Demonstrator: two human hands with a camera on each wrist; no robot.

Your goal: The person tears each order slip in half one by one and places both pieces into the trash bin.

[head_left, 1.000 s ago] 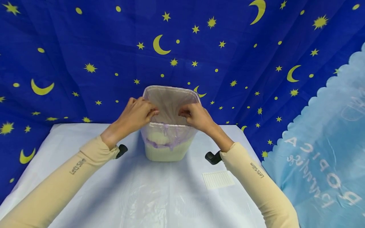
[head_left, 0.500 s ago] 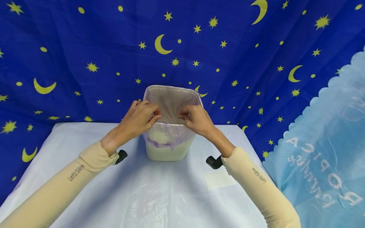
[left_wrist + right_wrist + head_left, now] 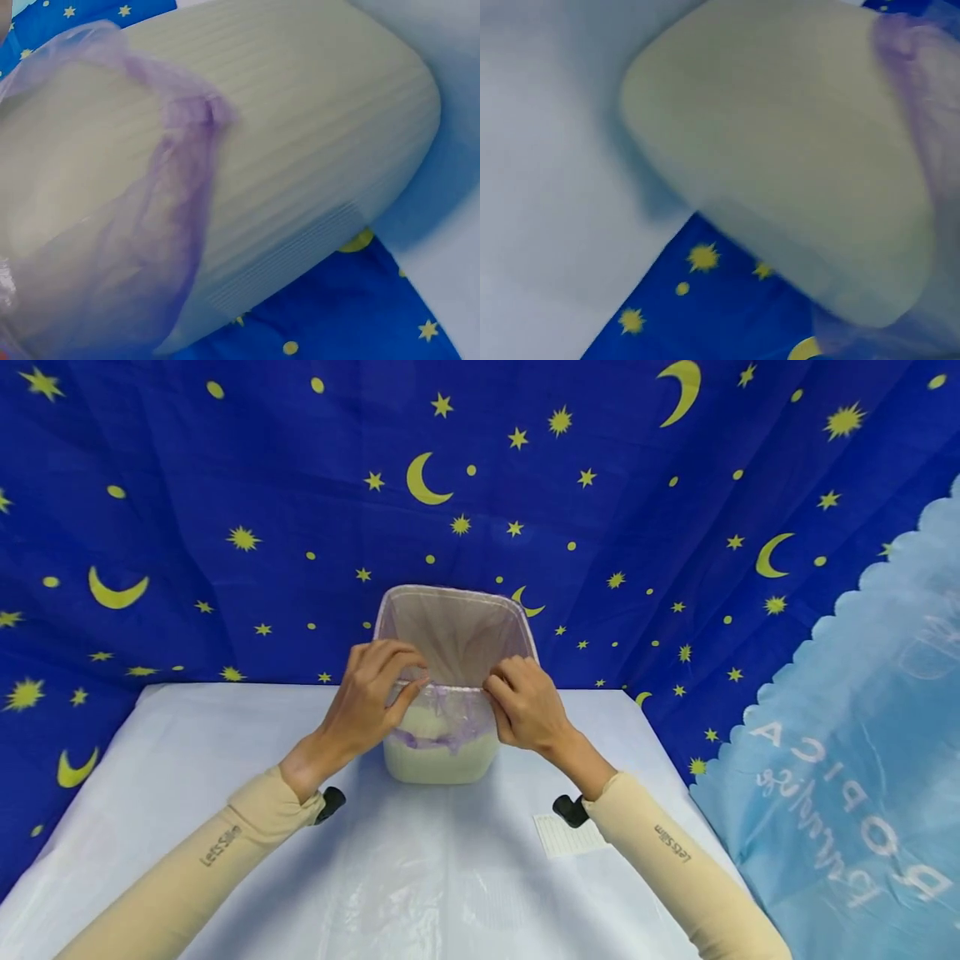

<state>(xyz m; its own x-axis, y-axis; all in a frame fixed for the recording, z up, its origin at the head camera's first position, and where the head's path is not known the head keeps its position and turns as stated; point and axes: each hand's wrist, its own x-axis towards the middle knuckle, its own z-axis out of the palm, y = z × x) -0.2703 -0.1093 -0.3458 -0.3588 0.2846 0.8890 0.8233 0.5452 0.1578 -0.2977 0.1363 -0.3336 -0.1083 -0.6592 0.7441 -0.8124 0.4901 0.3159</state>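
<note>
A cream trash can stands upright at the table's back edge, its mouth toward me. A thin purple trash bag lines it, folded down over the outside of the rim. My left hand is at the front left of the rim, fingers and thumb curved around the bag's fold with a small gap between their tips. On the front right, my right hand grips the bagged rim, fingers curled over it. Gathered purple film hangs on the can's ribbed wall in the left wrist view. Neither wrist view shows the fingertips clearly.
A white table carries the can. Right of it lies a small lined card, partly covered by the right sleeve. Blue star-and-moon cloth hangs close behind, and a light-blue printed cloth hangs on the right.
Both hands have come out of the can's mouth and down toward me to its front rim. The left hand's fingers have spread from the thumb. The can has stayed in place.
</note>
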